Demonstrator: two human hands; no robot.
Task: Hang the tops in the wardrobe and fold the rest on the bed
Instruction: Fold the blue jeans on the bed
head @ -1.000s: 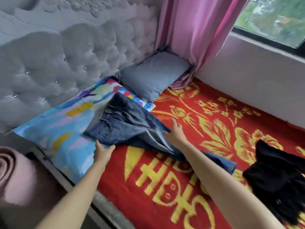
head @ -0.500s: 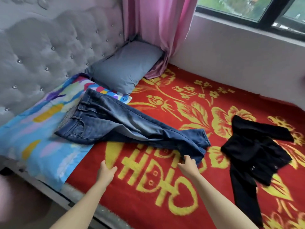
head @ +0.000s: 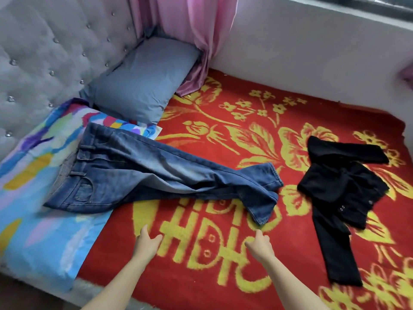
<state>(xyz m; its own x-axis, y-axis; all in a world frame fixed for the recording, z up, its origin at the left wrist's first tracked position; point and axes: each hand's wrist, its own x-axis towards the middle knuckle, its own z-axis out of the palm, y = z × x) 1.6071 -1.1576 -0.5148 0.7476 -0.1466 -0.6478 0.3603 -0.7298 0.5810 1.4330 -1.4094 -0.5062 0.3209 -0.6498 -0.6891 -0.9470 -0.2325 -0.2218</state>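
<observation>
the jeans are lying spread out on the bed, the waist resting on a colourful sheet at the left and the legs running right across the red blanket, one leg partly overlapping the other. a black jacket is lying crumpled on the blanket just beyond the hems, apart from them. the left hand and right hand are hovering apart over the blanket, just short of the jeans, fingers relaxed and holding nothing; the right one is sitting nearest the hem. a grey pillow is leaning in the corner between the padded headboard and a pink curtain.
</observation>
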